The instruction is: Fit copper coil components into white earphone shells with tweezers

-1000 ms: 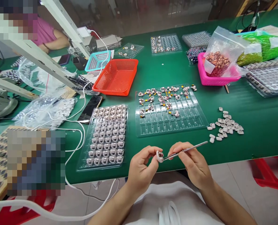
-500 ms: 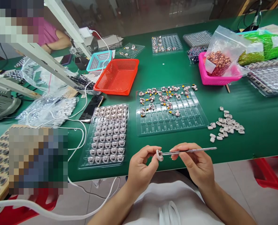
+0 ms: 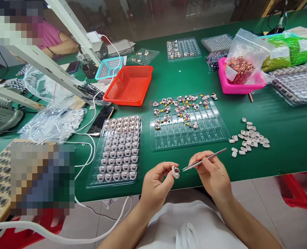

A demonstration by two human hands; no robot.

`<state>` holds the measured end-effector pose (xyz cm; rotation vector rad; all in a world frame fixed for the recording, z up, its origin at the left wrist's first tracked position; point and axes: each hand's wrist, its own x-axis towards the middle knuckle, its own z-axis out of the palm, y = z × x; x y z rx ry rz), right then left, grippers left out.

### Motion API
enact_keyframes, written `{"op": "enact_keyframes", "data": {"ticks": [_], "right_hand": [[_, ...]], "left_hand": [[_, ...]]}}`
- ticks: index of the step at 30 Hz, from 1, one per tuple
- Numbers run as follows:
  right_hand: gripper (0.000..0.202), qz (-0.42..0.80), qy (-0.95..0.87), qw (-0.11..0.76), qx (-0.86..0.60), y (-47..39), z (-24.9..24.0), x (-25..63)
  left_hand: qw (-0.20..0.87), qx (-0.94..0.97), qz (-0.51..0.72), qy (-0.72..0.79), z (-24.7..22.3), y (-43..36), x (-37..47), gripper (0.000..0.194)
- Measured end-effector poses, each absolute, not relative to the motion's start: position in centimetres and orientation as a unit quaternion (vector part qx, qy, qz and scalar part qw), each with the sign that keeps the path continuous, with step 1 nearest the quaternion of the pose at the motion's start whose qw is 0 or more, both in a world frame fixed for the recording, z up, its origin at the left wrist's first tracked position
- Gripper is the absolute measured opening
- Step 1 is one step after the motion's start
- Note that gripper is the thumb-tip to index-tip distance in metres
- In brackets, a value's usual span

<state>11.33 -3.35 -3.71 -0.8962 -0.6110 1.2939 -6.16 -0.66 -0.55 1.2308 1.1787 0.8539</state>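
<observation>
Between thumb and fingers, my left hand [image 3: 158, 183] pinches a small whitish earbud shell [image 3: 175, 172] with a dark opening facing right. My right hand [image 3: 213, 173] is closed round metal tweezers [image 3: 205, 160], whose tips point left, a short gap from the shell. Just beyond my hands lies a clear plastic tray [image 3: 189, 138], its far rows holding small whitish parts with red wires and yellow tabs. Left of it, another clear tray [image 3: 118, 148] carries rows of rounded pale shells. Small white caps [image 3: 250, 140] are scattered on the green table to the right.
A red basket [image 3: 130, 86], a blue basket [image 3: 109, 67] and a phone [image 3: 101, 120] lie to the left, with white cables and plastic bags. A pink basket [image 3: 243, 88] holds a bag of copper-coloured parts. Another person's arm [image 3: 65, 45] rests at the far left.
The tweezers have come away from the shell, and their rear end has tilted upward. My right hand has shifted slightly. My left hand still holds the shell in nearly the same spot.
</observation>
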Motion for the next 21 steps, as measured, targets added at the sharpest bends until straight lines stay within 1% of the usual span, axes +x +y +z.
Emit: {"op": "enact_keyframes", "data": {"ticks": [2, 5, 7, 9, 14, 18, 21], "right_hand": [[0.019, 0.538, -0.332, 0.66, -0.406, -3.7, -3.5, 11.8], [0.024, 0.502, -0.438, 0.592, -0.455, -4.2, -3.4, 11.9], [0.019, 0.471, -0.502, 0.538, -0.486, -4.4, -3.5, 11.4], [0.013, 0.456, -0.534, 0.512, -0.495, -4.4, -3.5, 10.6], [0.004, 0.468, -0.499, 0.528, -0.504, -4.1, -3.5, 9.0], [0.005, 0.458, -0.502, 0.523, -0.515, -4.0, -3.4, 8.7], [0.004, 0.472, -0.484, 0.527, -0.515, -3.9, -3.4, 8.7]], "left_hand": [[0.58, 0.52, 0.368, 0.508, -0.5, -0.7, -6.1, 0.013], [0.579, 0.509, 0.382, 0.51, -0.4, -0.7, -6.0, 0.014], [0.582, 0.502, 0.394, 0.504, -0.4, -0.8, -5.8, 0.014], [0.589, 0.498, 0.404, 0.492, -0.4, -0.9, -5.5, 0.014], [0.584, 0.505, 0.421, 0.476, -0.8, -1.3, -5.3, 0.016], [0.566, 0.523, 0.429, 0.472, -1.1, -1.4, -5.5, 0.017], [0.542, 0.569, 0.409, 0.464, -1.0, -1.3, -5.9, 0.022]]}}
